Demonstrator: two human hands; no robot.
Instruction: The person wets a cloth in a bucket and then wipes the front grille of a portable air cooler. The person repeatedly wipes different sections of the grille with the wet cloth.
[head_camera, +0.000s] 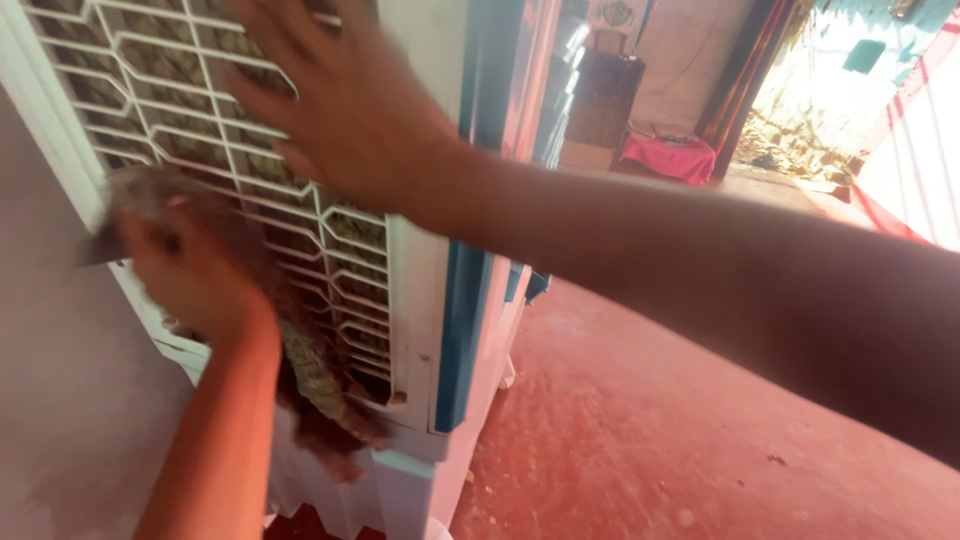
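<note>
The cooler (420, 300), a tall white cabinet with a blue vertical trim strip down its corner, stands on a red floor (650, 430) and fills the left half of the view. Its near side is a white grille (200, 110) of angular, honeycomb-like bars, behind which a brownish-green fibre pad shows. The right hand (340, 100) lies flat against the upper grille, fingers spread and open, the forearm crossing the view from the right edge. The left hand (190, 270) is lower down on the grille, closed around a dark, ragged cloth (310, 390); the cloth is pressed to the bars and hangs in frayed, brownish folds below the wrist, down to the cooler's lower corner. The hand and cloth are blurred, so the finger positions cannot be made out in detail. The floor is a dull red, mottled with paler patches and small specks of debris. A plain grey wall (60, 400) runs just left of the cooler. Beyond the cooler, in the background, a low stand draped with a pink cloth (668, 158) sits near a dark cabinet (605, 95). At upper right the room opens onto bright daylight, where rough ground and red-and-white fabric (910, 160) are visible, overexposed.
</note>
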